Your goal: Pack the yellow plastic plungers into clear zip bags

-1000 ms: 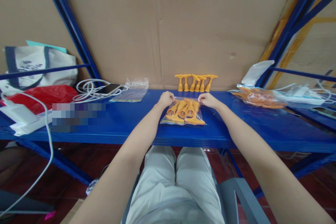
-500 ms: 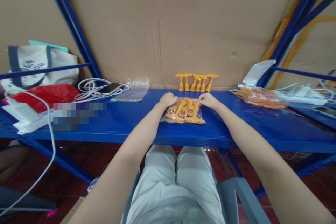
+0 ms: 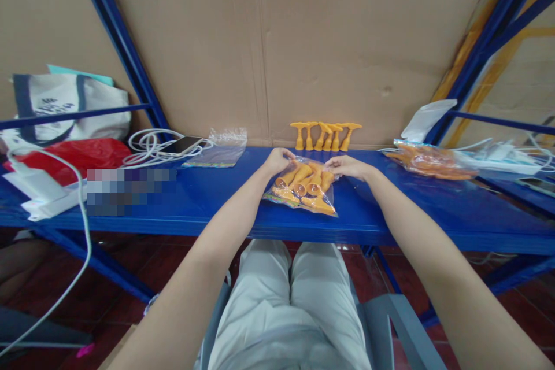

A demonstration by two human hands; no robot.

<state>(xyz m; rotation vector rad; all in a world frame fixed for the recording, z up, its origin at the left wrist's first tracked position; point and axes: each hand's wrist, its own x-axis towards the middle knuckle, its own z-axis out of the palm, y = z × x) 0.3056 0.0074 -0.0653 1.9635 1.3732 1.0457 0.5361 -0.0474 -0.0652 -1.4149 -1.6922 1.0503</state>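
Observation:
A clear plastic bag point(image 3: 284, 200) lies on the blue shelf in front of me, with several orange-yellow plastic pieces point(image 3: 313, 185) inside; some show a hollow round end. At the bag's far left corner, my left hand point(image 3: 277, 162) has its fingers closed on the plastic. My right hand point(image 3: 347, 167) pinches the far right corner. The bag sits slightly askew, its printed edge toward me. Behind it, a row of orange-yellow T-shaped pieces point(image 3: 323, 137) stands upright against the cardboard.
On the blue shelf point(image 3: 208, 196), a flat clear bag point(image 3: 223, 147), a phone point(image 3: 184, 145) and white cables lie to the left. Farther left are a red bag point(image 3: 78, 159), a power strip and a canvas bag point(image 3: 95, 107). A filled orange bag point(image 3: 429, 162) lies right. Cardboard point(image 3: 347, 46) stands behind.
The bag has turned a little, its near right corner coming toward me. My right hand has shifted slightly, and the pieces inside have settled differently.

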